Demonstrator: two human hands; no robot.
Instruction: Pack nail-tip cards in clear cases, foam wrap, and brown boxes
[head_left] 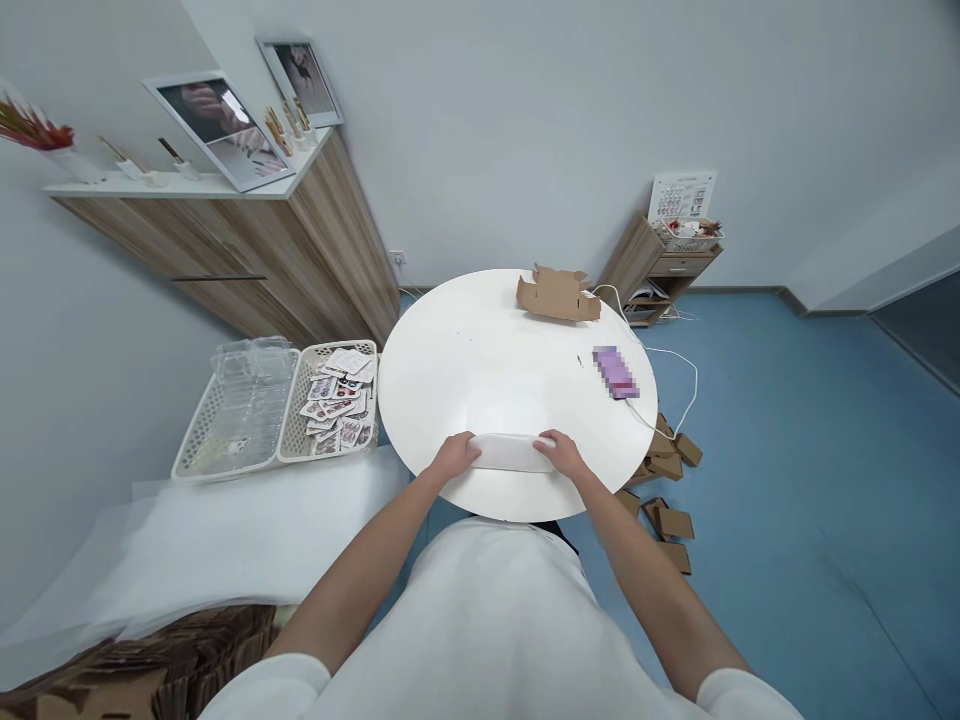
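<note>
A flat, rolled or folded white bundle lies across the near part of the round white table; it looks like foam sheet, and whatever may be inside is hidden. My left hand grips its left end, fingers curled over the edge. At the opposite end my right hand holds on in the same way, thumb toward the middle. Farther off on the table sits an unfolded brown cardboard box with its flaps up. A phone with a purple, blurred screen lies to the right, a white cable beside it.
Left of the table stand two white baskets, one with clear plastic trays, one with printed cards. White sheets are stacked nearer me, above flattened cardboard. Small brown boxes lie on the blue floor at right.
</note>
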